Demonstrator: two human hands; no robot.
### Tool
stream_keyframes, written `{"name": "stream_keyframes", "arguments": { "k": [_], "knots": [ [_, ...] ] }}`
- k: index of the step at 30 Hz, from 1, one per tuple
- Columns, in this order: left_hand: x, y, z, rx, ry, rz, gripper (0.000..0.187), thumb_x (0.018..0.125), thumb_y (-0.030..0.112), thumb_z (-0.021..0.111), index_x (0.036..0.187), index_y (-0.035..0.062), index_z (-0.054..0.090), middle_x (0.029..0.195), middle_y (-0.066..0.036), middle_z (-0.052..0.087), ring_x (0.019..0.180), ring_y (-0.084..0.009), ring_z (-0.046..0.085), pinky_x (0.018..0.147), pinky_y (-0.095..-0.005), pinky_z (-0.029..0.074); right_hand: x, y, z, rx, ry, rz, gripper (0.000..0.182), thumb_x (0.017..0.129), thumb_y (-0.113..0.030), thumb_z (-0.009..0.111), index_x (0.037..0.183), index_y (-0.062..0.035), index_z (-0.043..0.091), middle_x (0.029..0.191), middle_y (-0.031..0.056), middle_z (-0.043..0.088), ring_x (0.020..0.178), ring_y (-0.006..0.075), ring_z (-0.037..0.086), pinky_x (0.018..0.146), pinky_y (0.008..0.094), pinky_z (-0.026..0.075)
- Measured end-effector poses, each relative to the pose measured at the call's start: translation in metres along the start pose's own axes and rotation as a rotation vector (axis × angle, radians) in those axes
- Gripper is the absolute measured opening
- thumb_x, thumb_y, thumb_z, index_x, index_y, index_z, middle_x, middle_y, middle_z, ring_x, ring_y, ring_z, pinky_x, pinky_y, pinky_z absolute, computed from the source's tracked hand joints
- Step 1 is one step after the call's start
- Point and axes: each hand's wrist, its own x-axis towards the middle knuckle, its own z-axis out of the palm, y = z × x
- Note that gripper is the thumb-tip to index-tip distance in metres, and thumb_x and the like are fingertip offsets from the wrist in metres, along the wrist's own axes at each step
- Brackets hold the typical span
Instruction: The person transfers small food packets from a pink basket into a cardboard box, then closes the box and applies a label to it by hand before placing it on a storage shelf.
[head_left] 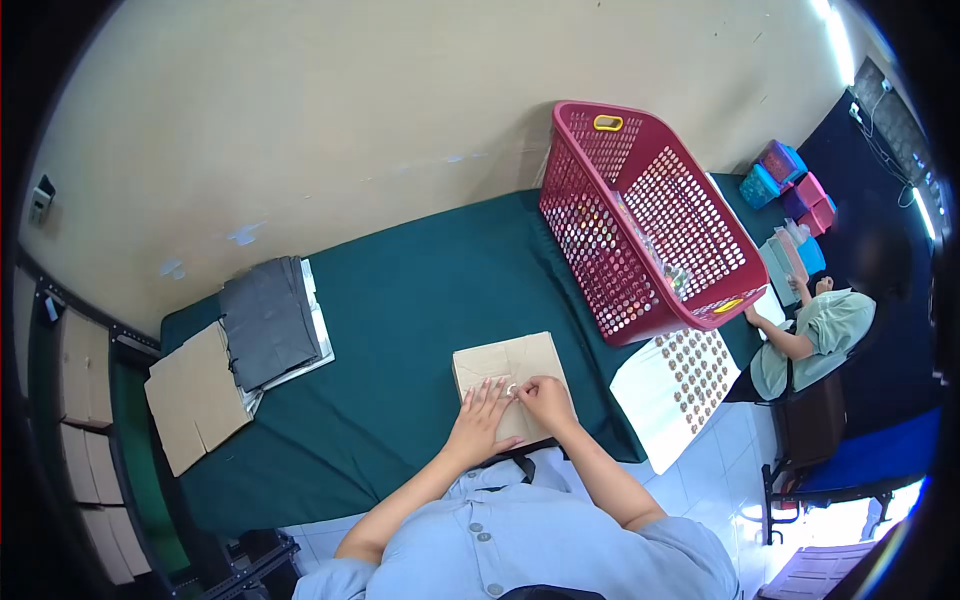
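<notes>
A flat brown cardboard box (505, 356) lies on the green-covered table (400, 290), close to my body. My left hand (482, 420) rests on its top with the fingers spread. Beside it, my right hand (546, 402) is closed, thumb and fingers pinched at the middle of the box. A small white piece (511, 390) shows at the fingertips of my right hand, between the two hands; what it is cannot be made out.
A red perforated basket (640, 230) stands right of the box. Below it lies a white sheet (665, 400) with rows of brown pieces. Black folders (268, 325) and cardboard (198, 400) lie left. A person (815, 340) sits far right near colourful containers (760, 186).
</notes>
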Motion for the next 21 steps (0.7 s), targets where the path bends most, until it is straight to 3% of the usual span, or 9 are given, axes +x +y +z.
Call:
{"name": "stream_keyframes", "arguments": {
  "k": [2, 5, 9, 11, 12, 14, 17, 21],
  "knots": [
    [-0.001, 0.001, -0.001, 0.079, -0.029, 0.007, 0.078, 0.077, 0.054, 0.057, 0.134, 0.0049, 0.035, 0.144, -0.017, 0.025, 0.135, -0.0356, 0.02, 0.108, -0.0498, 0.016, -0.001, -0.005, -0.003, -0.196, -0.009, 0.031, 0.029, 0.077, -0.026, 0.066, 0.067, 0.0004, 0.064, 0.064, 0.0176, 0.061, 0.06, 0.0305, 0.061, 0.059, 0.0373, 0.047],
    [-0.002, 0.0, 0.0, 0.071, -0.018, 0.014, 0.076, 0.078, 0.055, 0.056, 0.132, 0.0051, 0.038, 0.144, -0.017, 0.025, 0.135, -0.0349, 0.019, 0.108, -0.0497, 0.016, -0.001, -0.001, -0.002, -0.175, -0.042, 0.076, 0.032, 0.077, -0.029, 0.065, 0.063, 0.0002, 0.062, 0.064, 0.0197, 0.06, 0.062, 0.0341, 0.061, 0.06, 0.04, 0.047],
    [-0.003, -0.003, 0.0, 0.086, -0.018, 0.017, 0.075, 0.076, 0.055, 0.058, 0.132, 0.0087, 0.039, 0.144, -0.015, 0.025, 0.134, -0.0355, 0.02, 0.108, -0.0504, 0.017, -0.002, -0.007, -0.003, -0.13, -0.014, 0.092, 0.027, 0.079, -0.024, 0.064, 0.068, 0.0003, 0.063, 0.065, 0.0179, 0.06, 0.062, 0.0325, 0.06, 0.062, 0.0399, 0.047],
    [-0.004, -0.001, -0.002, 0.066, -0.017, 0.003, 0.073, 0.077, 0.055, 0.058, 0.132, 0.012, 0.04, 0.144, -0.015, 0.025, 0.135, -0.0355, 0.02, 0.108, -0.0505, 0.016, -0.006, -0.016, -0.006, 0.061, 0.192, -0.093, 0.018, 0.079, -0.017, 0.064, 0.074, -0.0005, 0.064, 0.07, 0.0154, 0.057, 0.066, 0.0306, 0.058, 0.065, 0.0386, 0.046],
    [-0.003, 0.0, 0.0, 0.064, -0.021, 0.004, 0.073, 0.077, 0.055, 0.058, 0.132, 0.012, 0.04, 0.144, -0.015, 0.025, 0.135, -0.0355, 0.02, 0.108, -0.0505, 0.016, -0.008, -0.016, -0.007, 0.061, 0.192, -0.09, 0.018, 0.079, -0.017, 0.064, 0.074, -0.0005, 0.064, 0.07, 0.0154, 0.057, 0.066, 0.0306, 0.058, 0.065, 0.0386, 0.046],
    [-0.002, -0.002, 0.003, 0.091, -0.008, 0.019, 0.069, 0.079, 0.057, 0.053, 0.132, 0.0137, 0.042, 0.144, -0.016, 0.026, 0.135, -0.0359, 0.019, 0.108, -0.0502, 0.016, -0.012, -0.015, -0.008, -0.072, 0.16, -0.307, 0.011, 0.078, -0.012, 0.065, 0.08, -0.0012, 0.063, 0.078, 0.0126, 0.054, 0.074, 0.0288, 0.055, 0.069, 0.0375, 0.045],
    [-0.002, 0.001, -0.002, 0.115, -0.033, 0.016, 0.07, 0.079, 0.057, 0.052, 0.133, 0.0148, 0.041, 0.144, -0.016, 0.026, 0.135, -0.0361, 0.019, 0.108, -0.0505, 0.016, -0.014, -0.007, -0.004, -0.073, 0.127, -0.32, 0.011, 0.074, -0.012, 0.067, 0.082, -0.004, 0.064, 0.085, 0.0112, 0.054, 0.083, 0.0283, 0.054, 0.075, 0.038, 0.043],
    [-0.002, 0.002, -0.002, 0.111, -0.022, 0.018, 0.069, 0.08, 0.058, 0.051, 0.134, 0.0163, 0.04, 0.144, -0.016, 0.026, 0.135, -0.0361, 0.019, 0.108, -0.0503, 0.016, -0.009, 0.001, -0.002, -0.027, 0.115, -0.297, 0.009, 0.074, -0.01, 0.066, 0.08, -0.0033, 0.064, 0.086, 0.0114, 0.055, 0.085, 0.0288, 0.054, 0.077, 0.0381, 0.043]
  ]
}}
